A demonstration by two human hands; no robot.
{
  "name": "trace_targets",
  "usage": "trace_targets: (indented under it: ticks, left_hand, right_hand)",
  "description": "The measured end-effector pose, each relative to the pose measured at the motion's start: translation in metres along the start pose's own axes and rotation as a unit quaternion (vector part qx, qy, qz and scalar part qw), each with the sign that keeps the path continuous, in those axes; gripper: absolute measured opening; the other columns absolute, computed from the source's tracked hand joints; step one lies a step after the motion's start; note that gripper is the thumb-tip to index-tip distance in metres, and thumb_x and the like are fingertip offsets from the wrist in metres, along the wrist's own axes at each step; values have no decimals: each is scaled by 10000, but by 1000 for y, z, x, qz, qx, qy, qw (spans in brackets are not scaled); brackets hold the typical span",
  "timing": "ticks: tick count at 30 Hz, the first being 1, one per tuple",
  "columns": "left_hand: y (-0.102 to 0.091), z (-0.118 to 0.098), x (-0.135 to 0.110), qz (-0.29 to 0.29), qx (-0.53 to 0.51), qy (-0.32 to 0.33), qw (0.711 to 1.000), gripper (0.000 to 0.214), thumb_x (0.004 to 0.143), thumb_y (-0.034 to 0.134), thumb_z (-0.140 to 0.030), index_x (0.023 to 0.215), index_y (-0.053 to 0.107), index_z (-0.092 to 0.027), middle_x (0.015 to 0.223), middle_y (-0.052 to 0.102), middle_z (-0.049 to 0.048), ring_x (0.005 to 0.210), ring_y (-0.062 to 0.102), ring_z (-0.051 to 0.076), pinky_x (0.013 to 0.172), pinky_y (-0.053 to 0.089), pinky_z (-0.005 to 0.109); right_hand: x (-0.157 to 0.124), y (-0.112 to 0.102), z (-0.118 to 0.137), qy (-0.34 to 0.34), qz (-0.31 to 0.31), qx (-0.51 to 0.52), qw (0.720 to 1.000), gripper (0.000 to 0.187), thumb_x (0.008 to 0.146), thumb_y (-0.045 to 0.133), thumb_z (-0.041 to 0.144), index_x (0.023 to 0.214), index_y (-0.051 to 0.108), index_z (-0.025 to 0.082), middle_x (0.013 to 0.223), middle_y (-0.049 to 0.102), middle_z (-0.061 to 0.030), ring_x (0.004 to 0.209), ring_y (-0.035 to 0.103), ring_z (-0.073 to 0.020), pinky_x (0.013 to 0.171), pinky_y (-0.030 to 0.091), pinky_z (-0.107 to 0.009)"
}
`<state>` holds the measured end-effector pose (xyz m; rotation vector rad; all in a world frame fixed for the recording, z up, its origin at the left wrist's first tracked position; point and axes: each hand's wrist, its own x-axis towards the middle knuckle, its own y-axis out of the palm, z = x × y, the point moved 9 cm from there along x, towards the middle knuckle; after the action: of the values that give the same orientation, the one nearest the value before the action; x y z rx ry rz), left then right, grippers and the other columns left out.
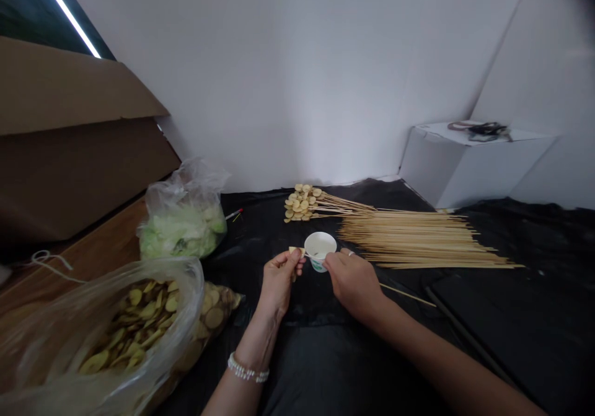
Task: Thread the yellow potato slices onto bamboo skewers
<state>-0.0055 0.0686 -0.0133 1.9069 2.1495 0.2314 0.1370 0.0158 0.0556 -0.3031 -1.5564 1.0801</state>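
Note:
My left hand (280, 278) pinches a pale, thin slice (296, 252), perhaps potato, beside a white paper cup (320, 242). My right hand (352, 279) is closed around a long wooden skewer (409, 295), whose tail sticks out behind the hand to the right. The skewer's front end points toward the slice; whether it has pierced it I cannot tell. The cup stands just beyond my hands, its inside pale. Behind it lies a pile of skewers with slices (302, 203) on their tips. Bare skewers (418, 239) are spread in a wide bundle to the right.
At the left, an open plastic bag (193, 286) holds many slices. Farther back sits a clear bag of green vegetables (183, 224), with a pen (233, 214) beside it. A white box (469, 162) carries dark items. Black sheeting (297, 354) covers the work surface.

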Motion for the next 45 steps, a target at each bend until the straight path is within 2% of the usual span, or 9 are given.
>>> trace_targets:
  ticks: [5,11,13,18,23,28,31,37,45]
  left_hand:
    - [4,0,-2,13,4,-12,1000,308,569,811,-370,719,729,-113,651,649,44,534,500,71,508,386,192]
    - [13,7,-6,53,8,-37,998,276,592,805,-353,705,726,-115,654,644,41,554,509,64,518,387,178]
    - [21,10,-10,83,13,-43,996,262,626,786,-357,705,724,-115,669,647,43,560,514,62,528,396,176]
    - [20,9,-10,61,-38,-49,996,270,592,813,-326,752,731,-124,664,643,24,563,520,54,521,408,160]
    - [2,1,-2,-9,-112,-33,993,298,568,825,-340,733,723,-114,675,647,23,557,526,42,523,438,143]
    - [-5,-2,0,-30,-120,-26,992,327,539,843,-316,754,724,-100,657,643,17,542,523,31,514,438,127]
    - [-4,-2,0,-26,-115,-27,993,311,545,841,-306,735,721,-91,659,651,27,540,524,31,507,431,124]
    - [-3,-4,0,-21,-104,-21,994,310,543,842,-311,722,720,-88,646,645,27,536,514,34,502,423,131]
    - [0,1,0,-11,-96,-28,995,293,553,837,-309,700,712,-89,661,646,31,538,507,32,508,420,134]
  right_hand:
    - [1,-3,-2,4,-7,14,1000,242,904,425,158,710,567,181,684,594,-47,700,486,-179,632,268,-293]
    - [-1,22,-17,75,154,39,984,197,950,405,253,870,576,198,707,662,-14,604,568,-148,532,211,-282]
    - [-1,24,-20,92,173,40,980,211,962,384,263,889,573,204,726,679,-12,610,589,-143,529,205,-278]
    - [1,22,-17,86,149,56,984,240,972,369,299,880,567,201,754,667,-20,673,597,-137,555,251,-254]
    - [1,8,-12,55,52,82,994,138,938,449,271,883,549,192,834,621,-20,735,558,-142,623,308,-243]
    - [1,-1,-4,8,5,30,1000,249,951,385,213,778,560,181,756,582,-41,697,513,-153,609,295,-257]
    - [-1,3,-3,11,14,14,1000,259,955,380,215,780,570,185,719,589,-35,674,513,-155,587,273,-269]
    - [-3,18,-10,53,89,68,992,191,944,412,213,836,569,189,768,618,-16,665,526,-137,590,273,-258]
    - [0,7,-6,34,57,57,996,226,939,377,177,795,550,176,780,597,-51,738,513,-169,630,286,-265]
